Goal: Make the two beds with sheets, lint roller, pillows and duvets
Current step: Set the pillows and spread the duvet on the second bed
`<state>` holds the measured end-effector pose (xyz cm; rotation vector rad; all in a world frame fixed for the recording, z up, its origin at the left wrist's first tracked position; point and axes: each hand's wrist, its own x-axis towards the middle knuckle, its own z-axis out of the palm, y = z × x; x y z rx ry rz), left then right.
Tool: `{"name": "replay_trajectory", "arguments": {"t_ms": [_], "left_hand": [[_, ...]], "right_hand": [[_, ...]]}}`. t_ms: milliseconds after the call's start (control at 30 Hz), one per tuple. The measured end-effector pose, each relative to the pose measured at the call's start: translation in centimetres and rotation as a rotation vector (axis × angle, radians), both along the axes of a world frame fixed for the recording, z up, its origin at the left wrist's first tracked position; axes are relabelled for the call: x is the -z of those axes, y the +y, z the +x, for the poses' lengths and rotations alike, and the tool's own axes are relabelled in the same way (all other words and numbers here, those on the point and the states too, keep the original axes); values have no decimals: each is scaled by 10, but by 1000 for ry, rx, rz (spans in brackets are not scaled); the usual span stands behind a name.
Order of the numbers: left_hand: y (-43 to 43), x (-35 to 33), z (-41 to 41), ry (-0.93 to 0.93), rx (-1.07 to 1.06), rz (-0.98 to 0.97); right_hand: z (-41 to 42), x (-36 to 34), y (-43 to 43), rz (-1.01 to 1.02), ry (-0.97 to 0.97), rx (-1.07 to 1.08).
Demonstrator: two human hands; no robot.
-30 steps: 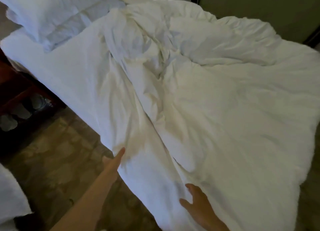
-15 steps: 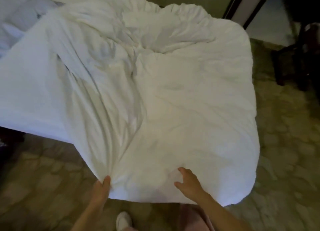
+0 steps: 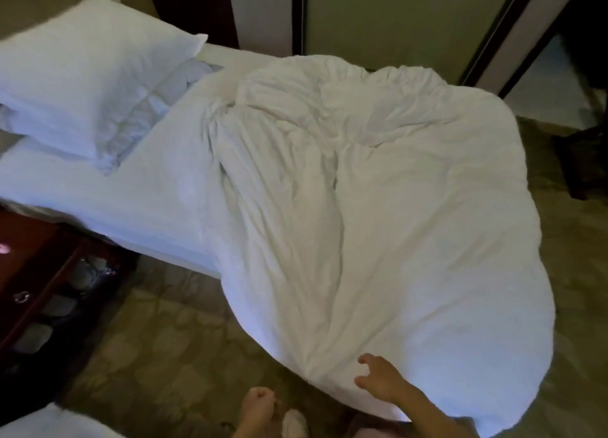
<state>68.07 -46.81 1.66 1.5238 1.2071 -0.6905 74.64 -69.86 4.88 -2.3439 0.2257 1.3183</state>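
A crumpled white duvet (image 3: 388, 214) covers the foot half of the bed and hangs over its near corner toward me. The white sheet (image 3: 154, 204) lies bare between the duvet and two stacked white pillows (image 3: 85, 85) at the head, far left. My right hand (image 3: 378, 378) rests on the duvet's hanging near edge with its fingers spread and loosely bent. My left hand (image 3: 258, 401) is curled into a fist just left of that edge, apart from the cloth and holding nothing I can see.
A dark red nightstand (image 3: 29, 273) with slippers on its shelf stands left of the bed. The corner of a second bed (image 3: 46, 424) shows at the bottom left. Sliding door panels (image 3: 394, 23) stand behind the bed, dark furniture (image 3: 585, 154) at the right. My shoe (image 3: 294, 423) is on the patterned carpet.
My left hand has let go of the duvet's edge and pulled back into a fist. The duvet has slid toward the bed's foot corner. My view has swung left, showing the pillows again.
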Motion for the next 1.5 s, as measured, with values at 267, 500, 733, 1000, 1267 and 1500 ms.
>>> {"name": "replay_trajectory", "arguments": {"t_ms": [267,500,733,1000,1267,1500], "left_hand": [[97,-55,63,-79,-124,-8],[177,-56,173,-149,-75,-7],[305,-26,357,-192,-25,32],[441,-13,479,-113,-62,38],[495,-4,532,-57,-136,-68],[531,-40,621,-255,-184,-172]], "right_hand": [[64,-17,93,69,-115,-148],[174,-14,171,95,-172,-139],[379,18,322,276,-352,27],[617,18,478,399,-653,362],[727,34,550,310,-230,800],[580,-5,592,623,-110,233]]}}
